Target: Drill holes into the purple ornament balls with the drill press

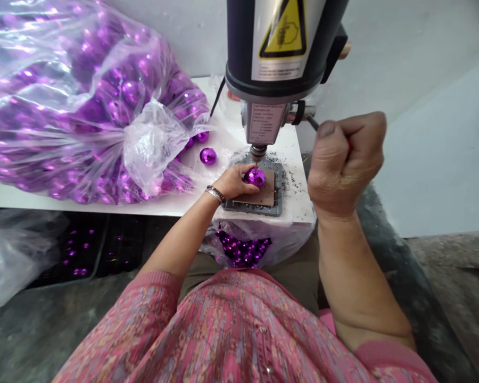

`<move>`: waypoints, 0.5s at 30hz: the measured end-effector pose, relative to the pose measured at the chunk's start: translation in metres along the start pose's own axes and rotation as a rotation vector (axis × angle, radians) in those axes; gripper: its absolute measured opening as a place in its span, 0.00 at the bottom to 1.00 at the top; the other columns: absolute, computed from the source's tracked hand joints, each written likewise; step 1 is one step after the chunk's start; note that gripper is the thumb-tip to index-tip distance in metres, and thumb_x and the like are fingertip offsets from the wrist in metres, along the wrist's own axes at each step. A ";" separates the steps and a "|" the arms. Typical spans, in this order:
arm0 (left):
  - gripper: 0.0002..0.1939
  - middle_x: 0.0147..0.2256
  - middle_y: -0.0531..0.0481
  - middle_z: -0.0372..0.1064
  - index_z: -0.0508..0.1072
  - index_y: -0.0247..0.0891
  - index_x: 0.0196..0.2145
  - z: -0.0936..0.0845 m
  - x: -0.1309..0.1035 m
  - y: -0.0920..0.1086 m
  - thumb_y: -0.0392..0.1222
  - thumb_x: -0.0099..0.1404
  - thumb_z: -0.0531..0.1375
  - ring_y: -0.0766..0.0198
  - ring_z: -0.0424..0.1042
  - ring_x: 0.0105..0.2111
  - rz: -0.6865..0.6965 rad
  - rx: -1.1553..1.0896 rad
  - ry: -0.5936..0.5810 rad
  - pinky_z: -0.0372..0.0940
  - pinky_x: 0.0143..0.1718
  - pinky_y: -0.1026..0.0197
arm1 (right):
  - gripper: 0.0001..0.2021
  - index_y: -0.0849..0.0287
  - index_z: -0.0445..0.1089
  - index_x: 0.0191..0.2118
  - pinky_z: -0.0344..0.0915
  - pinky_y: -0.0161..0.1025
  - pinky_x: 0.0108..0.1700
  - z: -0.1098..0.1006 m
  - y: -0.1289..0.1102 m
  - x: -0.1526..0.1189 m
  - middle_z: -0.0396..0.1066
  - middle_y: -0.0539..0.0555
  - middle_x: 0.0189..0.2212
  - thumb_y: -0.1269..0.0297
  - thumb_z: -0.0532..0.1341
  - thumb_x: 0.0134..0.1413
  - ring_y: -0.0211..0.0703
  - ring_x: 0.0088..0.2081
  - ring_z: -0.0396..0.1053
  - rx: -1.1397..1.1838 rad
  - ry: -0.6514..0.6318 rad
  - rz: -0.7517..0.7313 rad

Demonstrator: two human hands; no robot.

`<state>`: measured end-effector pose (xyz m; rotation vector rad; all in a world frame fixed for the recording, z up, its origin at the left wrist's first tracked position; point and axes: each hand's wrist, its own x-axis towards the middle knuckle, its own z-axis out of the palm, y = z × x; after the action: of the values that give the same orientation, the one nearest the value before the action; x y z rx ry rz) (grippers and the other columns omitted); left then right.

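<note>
My left hand (236, 182) grips a shiny purple ball (255, 180) between thumb and fingers, on a brown board (266, 198) lying over the grey base (278, 208) of a drill press (265, 123). The drill's chuck (257, 152) is right above the ball, with a thin bit reaching down to its top; I cannot tell how deep it goes. My right hand (343, 167) is closed in a fist around the feed lever (313, 122) at the press's right side, most of the lever hidden by the fingers.
A big clear plastic bag (155, 143) full of purple balls covers the table's left. One loose ball (208, 156) lies beside it. Dark shavings (289, 183) surround the base. An open bag of purple balls (245, 250) hangs at the table's front edge, above my lap.
</note>
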<state>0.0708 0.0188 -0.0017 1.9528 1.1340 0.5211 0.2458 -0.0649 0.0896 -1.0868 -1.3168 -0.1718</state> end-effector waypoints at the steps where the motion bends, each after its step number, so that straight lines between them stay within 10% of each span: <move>1: 0.35 0.51 0.45 0.76 0.76 0.34 0.56 0.000 0.000 0.000 0.40 0.49 0.72 0.52 0.74 0.51 0.000 -0.001 0.001 0.67 0.59 0.52 | 0.20 0.61 0.58 0.30 0.53 0.29 0.31 0.000 0.001 -0.002 0.55 0.45 0.22 0.48 0.51 0.66 0.23 0.25 0.52 -0.005 0.008 -0.004; 15: 0.34 0.50 0.47 0.76 0.76 0.37 0.56 0.004 -0.002 -0.009 0.41 0.50 0.73 0.53 0.74 0.51 0.031 -0.037 0.015 0.67 0.59 0.52 | 0.13 0.59 0.63 0.33 0.61 0.32 0.36 0.013 0.024 -0.029 0.66 0.48 0.26 0.55 0.53 0.65 0.28 0.29 0.63 -0.003 0.132 -0.039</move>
<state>0.0675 0.0183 -0.0111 1.9408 1.0971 0.5697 0.2432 -0.0561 0.0505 -1.0352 -1.2197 -0.2700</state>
